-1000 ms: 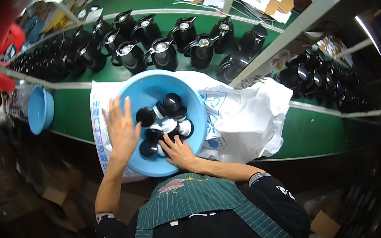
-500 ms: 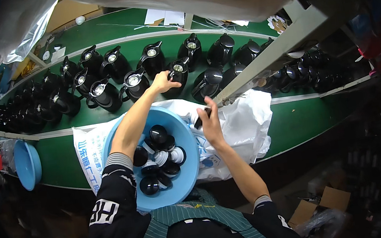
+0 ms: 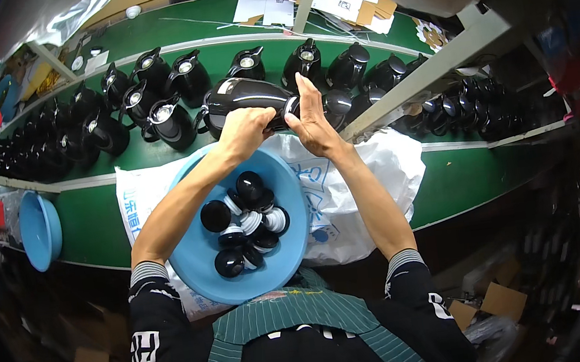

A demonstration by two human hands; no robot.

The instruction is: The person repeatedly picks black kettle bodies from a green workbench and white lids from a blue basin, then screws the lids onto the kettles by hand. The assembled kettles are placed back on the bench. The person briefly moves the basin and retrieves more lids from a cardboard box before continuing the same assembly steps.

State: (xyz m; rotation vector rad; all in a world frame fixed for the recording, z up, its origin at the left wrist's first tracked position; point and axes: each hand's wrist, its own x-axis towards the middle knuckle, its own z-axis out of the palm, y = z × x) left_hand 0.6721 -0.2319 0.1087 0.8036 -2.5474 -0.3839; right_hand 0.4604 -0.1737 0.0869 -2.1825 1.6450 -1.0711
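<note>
A glossy black vacuum jug (image 3: 250,95) lies tilted nearly sideways above the far rim of the blue basin. My left hand (image 3: 246,133) is closed around its near side, thumb toward the right end. My right hand (image 3: 312,122) has its palm against that right end, fingers stretched upward and together. Whether a lid sits under the palm is hidden. Below my forearms, the light blue basin (image 3: 196,272) holds several round black stoppers (image 3: 250,185) with white ribbed or threaded parts.
Several black jugs (image 3: 188,78) stand in rows on the green bench (image 3: 94,234), some with silvery mouths showing. A slanted metal post (image 3: 429,73) rises at the right. White printed sacking (image 3: 390,169) lies under the basin. Another blue basin (image 3: 41,231) is at far left.
My left hand has lifted a jug from the row and tipped it sideways. My right hand, earlier holding a dark piece near the basin, has moved up against the jug's end.
</note>
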